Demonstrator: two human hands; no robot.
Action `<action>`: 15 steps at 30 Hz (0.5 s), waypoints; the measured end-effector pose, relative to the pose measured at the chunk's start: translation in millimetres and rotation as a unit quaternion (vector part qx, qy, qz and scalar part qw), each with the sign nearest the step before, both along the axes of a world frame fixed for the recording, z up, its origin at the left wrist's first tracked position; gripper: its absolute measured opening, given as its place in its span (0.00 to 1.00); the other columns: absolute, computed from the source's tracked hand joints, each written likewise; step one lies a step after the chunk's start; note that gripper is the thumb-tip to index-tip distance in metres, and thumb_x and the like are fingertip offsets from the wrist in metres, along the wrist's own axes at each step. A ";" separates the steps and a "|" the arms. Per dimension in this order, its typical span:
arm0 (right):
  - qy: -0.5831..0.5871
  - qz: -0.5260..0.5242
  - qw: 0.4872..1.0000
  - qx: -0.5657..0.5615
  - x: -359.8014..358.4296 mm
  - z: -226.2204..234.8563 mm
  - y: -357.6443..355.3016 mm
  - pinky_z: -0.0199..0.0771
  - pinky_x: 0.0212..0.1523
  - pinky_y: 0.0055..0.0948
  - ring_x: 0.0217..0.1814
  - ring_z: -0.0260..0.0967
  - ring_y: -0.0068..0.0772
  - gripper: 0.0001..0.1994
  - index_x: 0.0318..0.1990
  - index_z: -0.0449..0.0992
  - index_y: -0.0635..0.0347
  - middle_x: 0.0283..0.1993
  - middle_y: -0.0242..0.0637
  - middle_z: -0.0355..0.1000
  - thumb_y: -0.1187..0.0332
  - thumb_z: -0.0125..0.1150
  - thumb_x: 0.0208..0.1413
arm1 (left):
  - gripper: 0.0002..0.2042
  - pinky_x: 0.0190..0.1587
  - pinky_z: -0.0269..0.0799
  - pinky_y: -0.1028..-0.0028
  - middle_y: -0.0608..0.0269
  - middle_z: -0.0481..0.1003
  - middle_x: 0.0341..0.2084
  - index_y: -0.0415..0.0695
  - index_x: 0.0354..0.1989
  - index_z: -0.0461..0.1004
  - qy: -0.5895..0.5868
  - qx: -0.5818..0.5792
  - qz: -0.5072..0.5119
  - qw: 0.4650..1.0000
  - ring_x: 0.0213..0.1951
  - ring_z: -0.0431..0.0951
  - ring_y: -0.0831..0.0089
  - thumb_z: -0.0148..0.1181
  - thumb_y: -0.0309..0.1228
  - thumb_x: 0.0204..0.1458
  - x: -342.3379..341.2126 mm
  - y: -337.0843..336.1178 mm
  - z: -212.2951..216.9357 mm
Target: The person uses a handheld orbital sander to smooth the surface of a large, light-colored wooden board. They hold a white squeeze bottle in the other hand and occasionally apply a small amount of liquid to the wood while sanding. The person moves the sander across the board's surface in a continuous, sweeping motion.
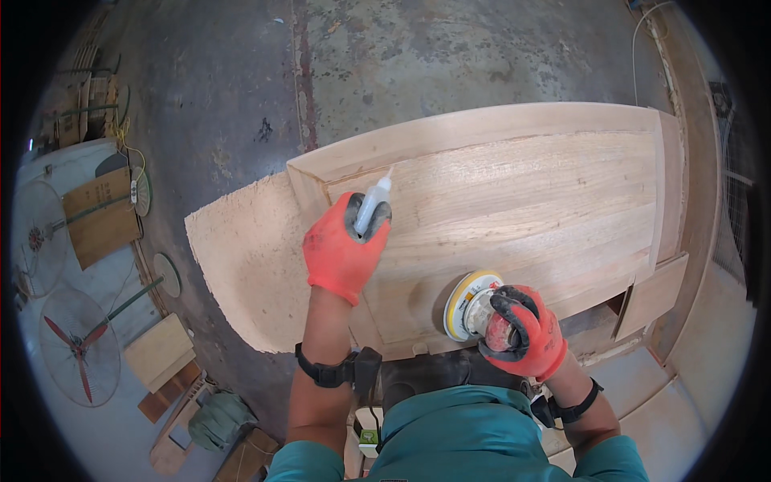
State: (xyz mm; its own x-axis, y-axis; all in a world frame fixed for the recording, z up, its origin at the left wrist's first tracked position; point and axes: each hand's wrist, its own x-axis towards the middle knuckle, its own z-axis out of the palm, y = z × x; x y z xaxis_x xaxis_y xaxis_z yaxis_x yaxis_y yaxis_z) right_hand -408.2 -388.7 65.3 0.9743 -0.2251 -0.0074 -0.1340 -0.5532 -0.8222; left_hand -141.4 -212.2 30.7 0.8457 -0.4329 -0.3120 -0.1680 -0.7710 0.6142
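My left hand (pixel 347 249), in a red glove with dark fingertips, is closed around a small translucent squeeze bottle (pixel 373 206). Its thin nozzle points up and away over the corner of a pale wooden panel (pixel 514 193) with a raised frame. In my right hand (pixel 526 331), gloved the same way, is a round power sander (pixel 474 305). The sander is tilted on its side, its yellow-rimmed disc facing left, near the panel's front edge. Whether the disc touches the wood I cannot tell.
Left of the panel lies a rough-edged wooden board (pixel 249 265). Two standing fans (pixel 79 347) are at the far left, with cardboard (pixel 103 213) and a green cloth bundle (pixel 221 421). A smaller wood piece (pixel 652 296) rests at the panel's right end, by a long wooden edge (pixel 700 185).
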 end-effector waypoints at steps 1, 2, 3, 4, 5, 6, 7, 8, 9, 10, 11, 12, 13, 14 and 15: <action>-0.004 -0.001 1.000 -0.001 -0.8 -1.6 0.5 0.84 0.42 0.42 0.52 0.79 0.55 0.40 0.63 0.72 0.55 0.57 0.51 0.73 0.68 0.83 0.37 | 0.16 0.42 0.77 0.60 0.56 0.82 0.35 0.47 0.41 0.78 0.001 -0.002 -0.002 1.000 0.38 0.82 0.51 0.74 0.41 0.47 -0.4 -1.0 -1.0; -0.007 -0.002 1.000 -0.003 -1.2 -2.1 0.7 0.84 0.42 0.42 0.52 0.79 0.55 0.40 0.63 0.72 0.55 0.58 0.51 0.73 0.68 0.83 0.37 | 0.16 0.42 0.77 0.60 0.57 0.82 0.34 0.47 0.41 0.78 0.001 -0.004 -0.004 1.000 0.38 0.82 0.51 0.74 0.40 0.47 -0.7 -1.7 -1.9; -0.007 -0.003 1.000 -0.003 -1.3 -1.5 0.5 0.84 0.42 0.42 0.53 0.79 0.55 0.40 0.63 0.72 0.55 0.58 0.51 0.73 0.68 0.83 0.37 | 0.16 0.42 0.77 0.60 0.57 0.82 0.34 0.47 0.41 0.78 0.002 -0.006 -0.007 1.000 0.38 0.82 0.51 0.74 0.40 0.47 -1.1 -2.7 -2.3; -0.006 -0.004 1.000 -0.003 -1.4 -0.7 0.2 0.84 0.42 0.42 0.53 0.79 0.55 0.40 0.63 0.72 0.55 0.58 0.51 0.73 0.68 0.83 0.37 | 0.16 0.42 0.77 0.60 0.57 0.82 0.34 0.47 0.40 0.78 0.006 -0.009 -0.008 1.000 0.38 0.82 0.51 0.74 0.40 0.47 -1.4 -4.4 -1.5; -0.005 -0.004 1.000 -0.004 -1.6 -0.3 -0.1 0.84 0.42 0.42 0.53 0.79 0.55 0.40 0.63 0.72 0.55 0.58 0.51 0.73 0.68 0.83 0.37 | 0.16 0.42 0.77 0.60 0.57 0.82 0.34 0.48 0.40 0.78 0.009 -0.012 -0.009 1.000 0.38 0.82 0.51 0.74 0.40 0.48 -1.7 -6.3 -0.4; -0.003 -0.005 1.000 -0.003 -2.0 0.0 -0.6 0.84 0.42 0.42 0.53 0.79 0.55 0.40 0.63 0.72 0.56 0.58 0.51 0.74 0.68 0.83 0.37 | 0.16 0.42 0.77 0.60 0.57 0.82 0.34 0.48 0.40 0.78 0.013 -0.015 -0.010 1.000 0.37 0.82 0.52 0.74 0.40 0.48 -2.1 -8.0 0.3; -0.001 -0.005 1.000 -0.002 -2.5 0.1 -1.3 0.84 0.42 0.42 0.53 0.79 0.55 0.40 0.63 0.72 0.56 0.58 0.51 0.74 0.68 0.83 0.37 | 0.16 0.42 0.77 0.60 0.58 0.82 0.34 0.48 0.40 0.78 0.010 -0.014 -0.015 1.000 0.38 0.82 0.52 0.74 0.40 0.48 -2.6 -9.6 0.4; 0.001 -0.006 1.000 -0.001 -2.8 0.4 -1.8 0.84 0.43 0.42 0.53 0.79 0.55 0.40 0.63 0.72 0.56 0.58 0.51 0.74 0.68 0.83 0.37 | 0.16 0.42 0.77 0.60 0.58 0.82 0.34 0.48 0.40 0.78 0.007 -0.012 -0.021 1.000 0.38 0.82 0.52 0.74 0.40 0.48 -2.9 -11.1 0.7; 0.002 -0.006 1.000 -0.002 -3.1 0.8 -2.2 0.84 0.43 0.42 0.53 0.79 0.55 0.40 0.63 0.72 0.56 0.58 0.51 0.74 0.68 0.83 0.37 | 0.16 0.42 0.77 0.60 0.58 0.82 0.35 0.48 0.41 0.78 0.004 -0.011 -0.028 1.000 0.38 0.82 0.52 0.74 0.40 0.48 -3.2 -12.7 0.9; 0.003 -0.007 1.000 -0.003 -3.4 1.3 -2.8 0.84 0.43 0.43 0.53 0.79 0.55 0.40 0.63 0.72 0.56 0.58 0.51 0.74 0.68 0.83 0.37 | 0.15 0.41 0.76 0.61 0.56 0.82 0.34 0.47 0.41 0.79 0.002 -0.014 -0.029 0.999 0.37 0.82 0.52 0.74 0.38 0.47 -3.6 -14.7 0.9; 0.004 -0.007 1.000 -0.004 -3.9 1.8 -4.3 0.84 0.43 0.43 0.53 0.79 0.55 0.40 0.63 0.72 0.56 0.58 0.51 0.74 0.68 0.83 0.36 | 0.15 0.41 0.76 0.62 0.55 0.81 0.33 0.46 0.41 0.79 0.000 -0.016 -0.029 0.999 0.36 0.81 0.52 0.74 0.36 0.47 -4.3 -17.4 0.9; 0.005 -0.007 1.000 -0.005 -4.6 2.1 -5.8 0.84 0.43 0.43 0.53 0.79 0.55 0.40 0.63 0.73 0.56 0.57 0.51 0.74 0.68 0.83 0.36 | 0.15 0.41 0.76 0.63 0.54 0.81 0.32 0.44 0.41 0.79 -0.002 -0.019 -0.030 0.999 0.34 0.81 0.52 0.73 0.34 0.46 -4.7 -19.8 0.9; 0.006 -0.007 1.000 -0.006 -5.3 2.5 -7.4 0.84 0.43 0.43 0.53 0.79 0.56 0.40 0.63 0.73 0.56 0.57 0.51 0.74 0.68 0.83 0.37 | 0.15 0.41 0.76 0.62 0.54 0.81 0.33 0.44 0.41 0.79 -0.005 -0.015 -0.034 0.999 0.35 0.81 0.51 0.74 0.35 0.46 -5.0 -21.7 0.4; 0.007 -0.008 1.000 -0.008 -5.8 3.0 -8.3 0.84 0.43 0.43 0.53 0.79 0.56 0.40 0.63 0.73 0.56 0.57 0.51 0.74 0.68 0.83 0.37 | 0.16 0.41 0.76 0.62 0.54 0.81 0.33 0.44 0.41 0.79 -0.009 -0.011 -0.039 0.999 0.35 0.81 0.51 0.74 0.35 0.46 -4.7 -23.2 -0.5; 0.006 -0.011 1.000 -0.006 -6.7 3.6 -9.1 0.84 0.42 0.43 0.53 0.79 0.56 0.40 0.63 0.73 0.56 0.57 0.51 0.74 0.68 0.83 0.37 | 0.16 0.42 0.76 0.62 0.54 0.81 0.33 0.44 0.41 0.79 -0.012 -0.008 -0.044 0.999 0.36 0.81 0.51 0.74 0.35 0.46 -4.5 -25.0 -1.0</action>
